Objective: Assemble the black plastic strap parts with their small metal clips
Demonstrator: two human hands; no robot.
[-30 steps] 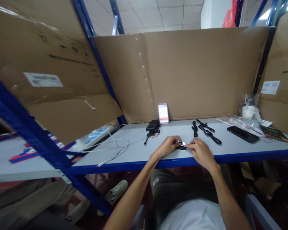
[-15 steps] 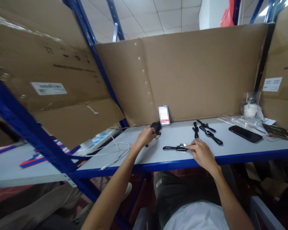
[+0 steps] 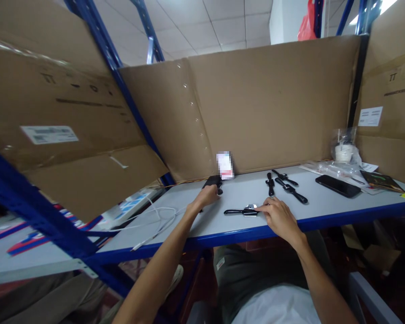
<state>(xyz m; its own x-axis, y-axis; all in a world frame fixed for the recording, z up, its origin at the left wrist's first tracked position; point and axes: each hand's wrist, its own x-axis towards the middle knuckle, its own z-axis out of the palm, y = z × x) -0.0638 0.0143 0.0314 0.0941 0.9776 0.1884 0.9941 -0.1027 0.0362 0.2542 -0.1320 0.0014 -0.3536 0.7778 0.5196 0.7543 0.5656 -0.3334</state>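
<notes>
Near the front edge of the table, my right hand is closed on the right end of a black spokeshave. Its bright metal blade faces up beside my fingertips, and its left handle lies along the tabletop. My left hand is further back and to the left, fingers curled together next to a black object. A small dark round piece shows at those fingertips; what it is I cannot make out. More black spokeshaves lie beyond my right hand.
A lit phone screen, blurred, leans against the cardboard back panel. White cables and a power strip lie left. On the right are a black phone, clear plastic packaging and a bagged white roll.
The head view has turned slightly, so the scene sits further left. My left hand has shifted a little to the right and nearer me. My right hand stays at the spokeshave.
</notes>
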